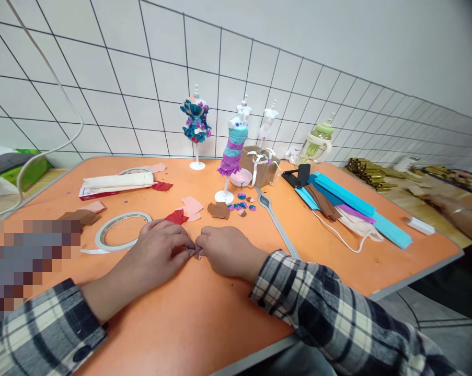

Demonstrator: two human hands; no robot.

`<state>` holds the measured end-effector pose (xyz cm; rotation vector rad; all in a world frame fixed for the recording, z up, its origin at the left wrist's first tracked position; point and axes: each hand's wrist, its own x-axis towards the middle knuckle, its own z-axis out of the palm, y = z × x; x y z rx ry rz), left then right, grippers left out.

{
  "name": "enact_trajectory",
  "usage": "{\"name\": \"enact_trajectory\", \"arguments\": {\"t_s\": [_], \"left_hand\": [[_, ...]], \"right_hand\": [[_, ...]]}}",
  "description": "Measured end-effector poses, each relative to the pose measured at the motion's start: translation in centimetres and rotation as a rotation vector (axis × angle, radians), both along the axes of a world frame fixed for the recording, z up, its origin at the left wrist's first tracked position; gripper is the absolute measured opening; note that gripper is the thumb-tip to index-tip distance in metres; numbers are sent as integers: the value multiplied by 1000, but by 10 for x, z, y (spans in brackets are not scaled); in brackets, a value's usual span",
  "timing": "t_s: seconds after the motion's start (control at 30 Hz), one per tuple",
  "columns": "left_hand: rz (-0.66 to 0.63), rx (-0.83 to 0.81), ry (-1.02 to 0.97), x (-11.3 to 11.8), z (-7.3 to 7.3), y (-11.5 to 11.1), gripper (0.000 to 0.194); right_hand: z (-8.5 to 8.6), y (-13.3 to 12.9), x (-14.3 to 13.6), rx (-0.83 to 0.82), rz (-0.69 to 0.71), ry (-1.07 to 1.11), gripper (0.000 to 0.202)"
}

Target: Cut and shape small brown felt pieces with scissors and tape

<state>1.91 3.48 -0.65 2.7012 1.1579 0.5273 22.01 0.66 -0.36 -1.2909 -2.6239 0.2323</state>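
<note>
Both my hands meet low over the orange table [157, 324]. My left hand [163, 248] and my right hand [226, 250] pinch a small brown scrap [198, 256], mostly hidden by the fingers; it looks like crepe paper. Just beyond them lie a red crepe scrap [176, 216], pink scraps [192, 208] and a larger brown piece [219, 210]. A roll of white tape [102, 237] lies flat beside my left hand. Past my right hand, a small dress form [236, 149] stands upright, wrapped in blue and purple crepe paper.
Small blue-purple pieces [241, 207], a pink bowl [241, 177] and tweezers [275, 219] lie mid-table. Behind stand a flower-covered dress form [196, 122], a cardboard box [261, 172] and a bottle [318, 143]. Folded crepe strips [345, 193] lie right. Another person's hand [451, 206] shows far right.
</note>
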Motion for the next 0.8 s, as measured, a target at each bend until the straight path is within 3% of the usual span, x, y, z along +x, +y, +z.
{"name": "enact_trajectory", "arguments": {"t_s": [0.1,0.2,0.27,0.33,0.47,0.63,0.8], "left_hand": [[100,-136,-227,-3,5,2,29],[130,-242,-446,-4,13,0,37],[88,-307,-508,-2,16,-4,37],[66,-371,-547,3,17,-9,37],[94,-404,-615,11,16,-15,33],[107,-414,-654,11,14,-14,30],[234,-541,-710,7,13,-11,29]], "right_hand": [[-4,3,6,-255,-139,454,10],[0,5,11,-749,-307,1016,8],[5,2,13,-1030,-321,1243,14],[10,-1,13,-1191,-269,1348,17],[9,-6,8,-1304,-217,1376,19],[5,-6,6,-1329,-244,1359,19],[8,-6,9,-1115,-342,1306,22]]}}
